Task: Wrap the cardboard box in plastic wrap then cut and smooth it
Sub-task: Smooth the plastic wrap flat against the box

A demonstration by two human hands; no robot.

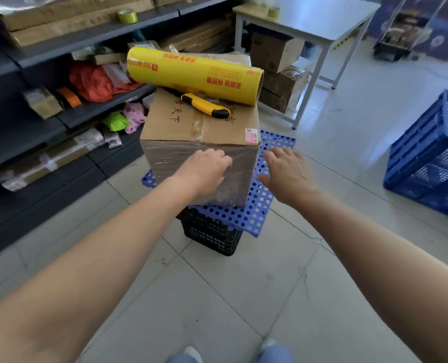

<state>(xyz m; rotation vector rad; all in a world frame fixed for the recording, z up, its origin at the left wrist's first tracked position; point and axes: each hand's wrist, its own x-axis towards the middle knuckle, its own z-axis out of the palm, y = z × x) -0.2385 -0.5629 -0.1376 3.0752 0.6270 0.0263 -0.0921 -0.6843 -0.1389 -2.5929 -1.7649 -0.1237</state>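
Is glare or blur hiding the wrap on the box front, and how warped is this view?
Head view: wide-angle distortion stretches the forearms and bows the shelves; plastic wrap on the cardboard box shows faint shiny streaks, no harsh glare; left hand looks sharp.

1. Top of the cardboard box (189, 124) is crowded: wrap roll (194, 74) lies across the far edge, yellow knife (204, 104) just in front of it.
2. Left side's tight, shelves (13, 132) sit near the box.
3. Right side has room over the blue mat (259, 205); blue crate (422, 158) is well apart.
4. Near side: open floor (217, 297) tiles.
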